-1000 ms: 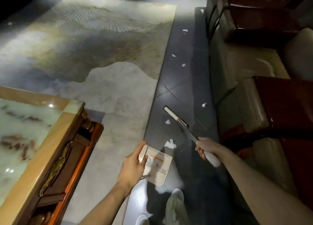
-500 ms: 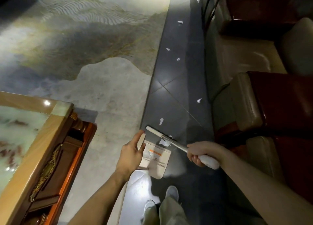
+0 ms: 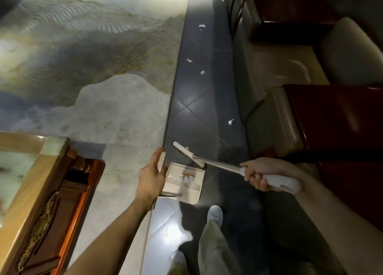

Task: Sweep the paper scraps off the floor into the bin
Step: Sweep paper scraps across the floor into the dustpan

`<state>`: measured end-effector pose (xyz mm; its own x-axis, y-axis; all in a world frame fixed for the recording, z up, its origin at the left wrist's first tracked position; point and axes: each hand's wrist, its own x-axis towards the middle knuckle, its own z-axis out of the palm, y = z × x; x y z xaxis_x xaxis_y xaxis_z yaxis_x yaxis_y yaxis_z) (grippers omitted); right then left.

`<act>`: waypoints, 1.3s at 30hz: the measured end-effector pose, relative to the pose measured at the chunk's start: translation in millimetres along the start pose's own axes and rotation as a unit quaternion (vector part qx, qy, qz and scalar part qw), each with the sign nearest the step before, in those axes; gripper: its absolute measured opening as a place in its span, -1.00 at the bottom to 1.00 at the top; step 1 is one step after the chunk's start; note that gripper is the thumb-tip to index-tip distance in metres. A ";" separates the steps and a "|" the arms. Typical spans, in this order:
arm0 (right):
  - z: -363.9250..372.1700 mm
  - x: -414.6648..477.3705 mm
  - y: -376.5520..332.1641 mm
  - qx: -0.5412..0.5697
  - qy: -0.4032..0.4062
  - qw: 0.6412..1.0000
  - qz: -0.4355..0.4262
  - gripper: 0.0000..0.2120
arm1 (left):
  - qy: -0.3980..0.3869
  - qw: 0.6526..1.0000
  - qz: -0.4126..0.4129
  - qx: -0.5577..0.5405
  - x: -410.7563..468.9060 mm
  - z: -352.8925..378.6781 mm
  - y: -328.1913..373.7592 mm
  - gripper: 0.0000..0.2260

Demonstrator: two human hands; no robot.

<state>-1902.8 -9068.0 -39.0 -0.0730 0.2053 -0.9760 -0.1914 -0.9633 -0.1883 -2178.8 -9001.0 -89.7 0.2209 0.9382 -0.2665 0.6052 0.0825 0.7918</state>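
Note:
A cream dustpan (image 3: 195,194) sits on the dark floor tiles with white paper scraps (image 3: 186,179) lying inside it. My left hand (image 3: 152,176) holds its left side, thumb and fingers around the upright cream edge. My right hand (image 3: 262,176) grips the white handle of a small broom (image 3: 215,165). The broom's white head (image 3: 187,154) lies across the pan's far edge. More scraps lie farther along the dark strip: one scrap (image 3: 230,122) near the sofa, two scraps (image 3: 202,72) mid-way, and others (image 3: 202,26) beyond.
A large patterned rug (image 3: 93,67) covers the floor to the left of the dark strip. A wooden coffee table (image 3: 35,183) with a marble top stands at lower left. A sofa (image 3: 300,113) with dark red cushions lines the right side. My feet (image 3: 214,212) stand just behind the dustpan.
The broom head has swept back toward me, from out on the tiles to the pan's far edge. The scraps that lay in front of the pan are now inside it.

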 end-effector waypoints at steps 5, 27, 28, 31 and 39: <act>-51.8 22.6 -61.1 -0.021 0.067 0.996 -0.053 -0.54 | 0.009 1.000 -0.004 0.029 37.8 15.4 22.8 -0.54; -125.7 148.7 -177.1 -0.147 0.130 0.976 -0.090 -0.30 | 0.026 0.995 -0.028 0.089 123.8 32.2 44.6 -0.58; -117.8 141.8 -174.6 -0.146 0.122 0.977 -0.091 -0.32 | 0.024 0.995 -0.029 0.088 124.6 32.4 43.8 -0.58; -90.0 121.2 -163.2 -0.144 0.094 0.983 -0.072 -0.30 | 0.019 0.996 -0.026 0.082 124.2 31.3 43.0 -0.59; -33.8 81.9 -107.8 -0.202 0.003 0.979 0.015 -0.40 | 0.018 0.998 -0.007 0.066 123.5 21.9 43.4 -0.60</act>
<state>-1855.0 -8953.2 -102.3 -0.0673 0.1766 -0.9820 0.2133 -0.9589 -0.1871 -2108.5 -8889.0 -100.3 0.1867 0.9487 -0.2553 0.7037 0.0522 0.7085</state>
